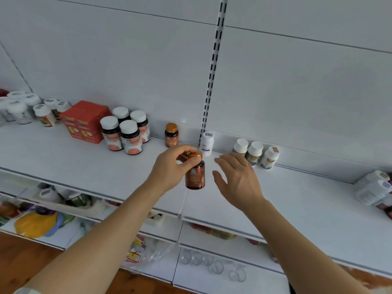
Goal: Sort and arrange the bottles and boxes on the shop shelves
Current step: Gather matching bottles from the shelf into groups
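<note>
While the left hand (169, 166) is gripping a brown bottle (194, 174) by its copper cap, fingers (192, 161) curled round the cap from above, the bottle is hanging upright over the front part of the white shelf (63, 158), its long axis running up and down and its label facing the camera. Whether its base is touching the shelf cannot be told. The right hand (237, 177) is hovering just beside the bottle on its right, fingers spread apart and relaxed, holding nothing and not touching it.

Behind the held bottle, a second brown bottle with a copper cap (171, 135) is standing upright against the back panel. To its right, a white bottle (207, 143) is standing by the slotted upright, and further right three white-capped bottles (255, 154) are sitting in a row, partly hidden by the right hand's fingertips. To the left, four dark bottles with white caps (125, 132) are clustering together beside a red box (84, 122), with more white bottles (21, 109) beyond it at the shelf's far left. At the far right edge, some white bottles (372, 189) are lying on their sides. Below, a lower shelf (263, 279) is carrying clear cups (212, 265) and blurred packets.
</note>
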